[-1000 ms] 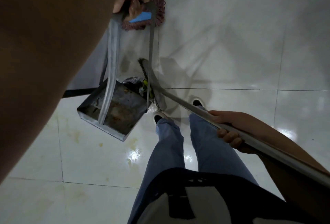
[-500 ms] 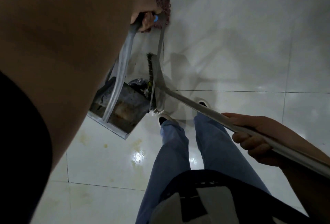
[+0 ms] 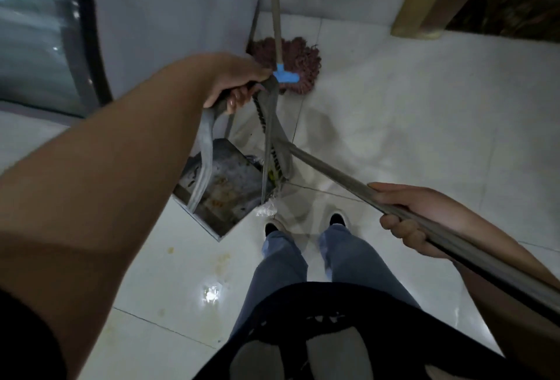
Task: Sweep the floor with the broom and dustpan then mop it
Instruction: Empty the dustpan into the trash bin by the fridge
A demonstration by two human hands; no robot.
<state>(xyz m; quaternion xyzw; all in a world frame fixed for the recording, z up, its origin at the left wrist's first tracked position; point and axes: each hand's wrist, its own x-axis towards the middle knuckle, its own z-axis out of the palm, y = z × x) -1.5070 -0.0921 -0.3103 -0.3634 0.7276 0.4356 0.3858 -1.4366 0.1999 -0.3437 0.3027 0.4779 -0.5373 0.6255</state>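
My left hand [image 3: 235, 84] grips the top of the grey strap handle of a metal dustpan [image 3: 225, 190], which hangs tilted just above the white tiled floor [image 3: 394, 125] with dirt and scraps inside. My right hand [image 3: 415, 219] holds the long metal broom handle [image 3: 333, 176]. The broom head [image 3: 277, 149] stands against the dustpan's right edge. A crumpled clear wrapper [image 3: 266, 209] sticks out at the pan's near corner. A maroon mop head [image 3: 298, 61] with a blue clamp lies on the floor beyond, its pole [image 3: 274, 0] leaning upward.
A grey cabinet or appliance [image 3: 169, 15] with a curved glass panel [image 3: 33, 37] stands at the left. A gold-coloured post [image 3: 424, 0] is at the back right. My feet [image 3: 306, 222] stand just behind the dustpan. Yellowish stains [image 3: 222, 258] mark the tiles near me.
The view has tilted up, showing the cabinet, mop pole and post. My left hand with the dustpan has swung right and lower in view. The broom stays against the pan.
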